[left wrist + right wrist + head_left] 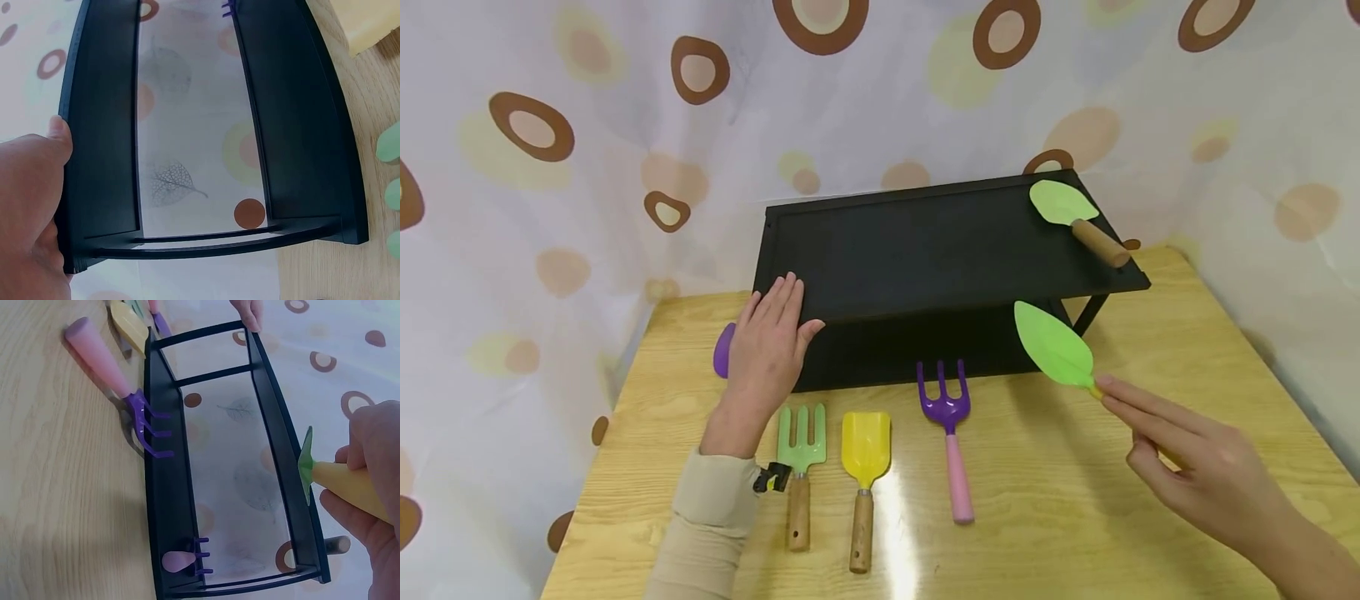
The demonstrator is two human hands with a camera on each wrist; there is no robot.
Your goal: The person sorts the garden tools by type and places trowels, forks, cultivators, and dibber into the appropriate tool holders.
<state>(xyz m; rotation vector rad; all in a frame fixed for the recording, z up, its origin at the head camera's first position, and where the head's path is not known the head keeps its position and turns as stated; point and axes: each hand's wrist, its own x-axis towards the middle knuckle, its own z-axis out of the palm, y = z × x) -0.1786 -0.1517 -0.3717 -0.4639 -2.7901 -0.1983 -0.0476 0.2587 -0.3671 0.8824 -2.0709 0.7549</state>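
Note:
My right hand (1217, 458) pinches the yellow handle (350, 487) of a trowel with a leaf-shaped green blade (1054, 343), held near the right front edge of a two-tier black shelf (910, 250). On the shelf's left front corner rests my left hand (767, 350), fingers straight across the top and thumb at the front edge. A second green trowel (1097, 240) with a wooden handle lies on the top board's right end. In the right wrist view, a purple fork (181, 559) with a pink handle lies on the lower board.
Before the shelf on the wooden table (1037, 517) lie a green fork (801, 446), a yellow shovel (866, 446) and a purple fork (957, 467) with a pink handle. A purple piece (723, 350) shows left of my left hand. A patterned cloth (880, 108) hangs behind.

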